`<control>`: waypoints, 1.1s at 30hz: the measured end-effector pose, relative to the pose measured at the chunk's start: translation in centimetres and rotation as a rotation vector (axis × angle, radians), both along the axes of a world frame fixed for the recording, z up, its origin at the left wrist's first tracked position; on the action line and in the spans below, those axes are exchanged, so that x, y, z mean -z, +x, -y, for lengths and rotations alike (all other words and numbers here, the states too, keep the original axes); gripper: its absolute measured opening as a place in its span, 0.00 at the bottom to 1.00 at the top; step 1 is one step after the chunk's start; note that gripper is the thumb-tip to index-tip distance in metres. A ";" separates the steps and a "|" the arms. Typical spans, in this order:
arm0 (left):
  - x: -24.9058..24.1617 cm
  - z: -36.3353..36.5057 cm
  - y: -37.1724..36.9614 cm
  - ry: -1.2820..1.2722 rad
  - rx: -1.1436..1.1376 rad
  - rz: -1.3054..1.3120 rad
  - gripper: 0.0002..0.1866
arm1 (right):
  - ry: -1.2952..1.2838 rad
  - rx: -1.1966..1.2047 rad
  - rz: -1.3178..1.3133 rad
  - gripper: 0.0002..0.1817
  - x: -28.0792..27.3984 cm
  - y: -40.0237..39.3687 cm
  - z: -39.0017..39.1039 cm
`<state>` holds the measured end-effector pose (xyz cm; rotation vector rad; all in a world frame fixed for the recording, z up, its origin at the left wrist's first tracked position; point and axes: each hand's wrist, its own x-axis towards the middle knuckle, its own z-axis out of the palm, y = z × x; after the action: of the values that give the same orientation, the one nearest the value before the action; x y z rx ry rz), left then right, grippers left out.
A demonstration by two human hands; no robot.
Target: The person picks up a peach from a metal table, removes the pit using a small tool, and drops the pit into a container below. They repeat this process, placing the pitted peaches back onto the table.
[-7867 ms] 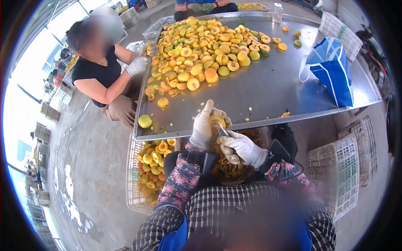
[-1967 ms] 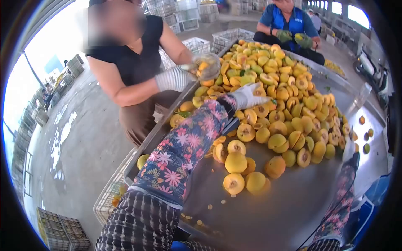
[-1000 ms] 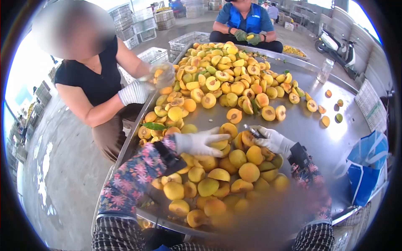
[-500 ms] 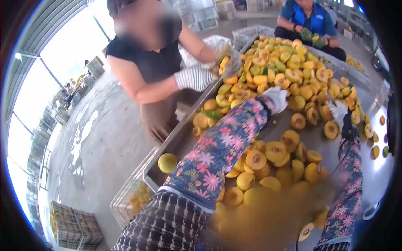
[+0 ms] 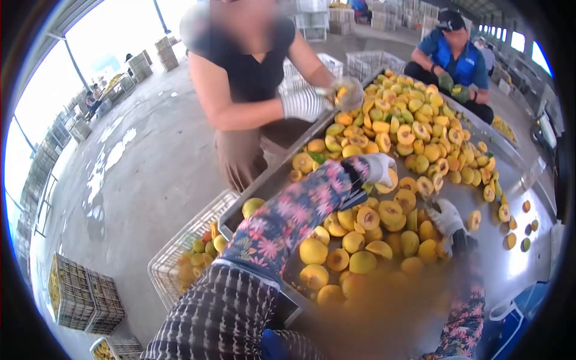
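Note:
Both my hands wear white gloves under floral sleeves. At the middle of the metal tray (image 5: pixel 492 240), my left hand (image 5: pixel 379 170) is closed around a halved yellow fruit (image 5: pixel 390 180), beside the large fruit pile (image 5: pixel 414 114). My right hand (image 5: pixel 445 217) reaches among the halved fruit (image 5: pixel 390 211) farther right, fingers bent against the pieces; whether it grips one is unclear. Cut faces with brown centres show on many halves. A blur covers the fruit nearest to me.
Across the tray's left edge, a person in striped gloves (image 5: pixel 306 103) handles fruit. Another in a blue vest (image 5: pixel 459 60) sits at the far end. A white crate of fruit (image 5: pixel 174 252) stands at the lower left, stacked crates (image 5: pixel 84 294) beyond it.
Both hands have come nearer to me, and halved fruit now fills the gap between the far pile and the near fruit. The camera view has shifted.

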<state>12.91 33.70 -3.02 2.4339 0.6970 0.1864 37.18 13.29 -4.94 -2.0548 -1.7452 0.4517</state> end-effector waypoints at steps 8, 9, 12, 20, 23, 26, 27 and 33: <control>-6.0 10.3 -9.5 -1.543 -0.114 1.065 0.17 | 0.384 0.218 -0.189 0.14 -8.5 -7.8 7.5; -6.5 12.6 -10.2 -1.578 -0.124 1.115 0.15 | 0.380 0.204 -0.322 0.13 -8.6 -9.4 9.0; -8.6 20.1 -11.9 -1.630 -0.216 1.195 0.18 | 0.596 0.159 -0.373 0.11 -12.0 -17.7 13.8; -8.7 31.7 -13.7 -1.722 -0.170 1.151 0.26 | 0.662 0.087 -0.172 0.19 -12.7 -28.6 20.9; -8.3 34.2 -15.1 -1.341 -0.025 1.150 0.25 | 0.643 0.092 -0.134 0.17 -11.8 -29.9 22.9; -7.7 36.2 -16.4 -1.598 -0.067 1.257 0.25 | 0.586 0.137 -0.556 0.09 -12.3 -31.4 24.9; -7.6 36.7 -16.7 -1.533 -0.057 1.292 0.24 | 0.431 0.191 -0.959 0.06 -13.0 -31.9 25.9; -10.1 39.7 -21.0 -1.741 -0.169 1.297 0.19 | 0.357 0.275 -1.211 0.11 -13.1 -34.8 31.1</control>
<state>-8.11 -6.01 7.12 0.3263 0.1591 0.7200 2.41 -17.81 8.15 -1.2288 -0.7192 0.9391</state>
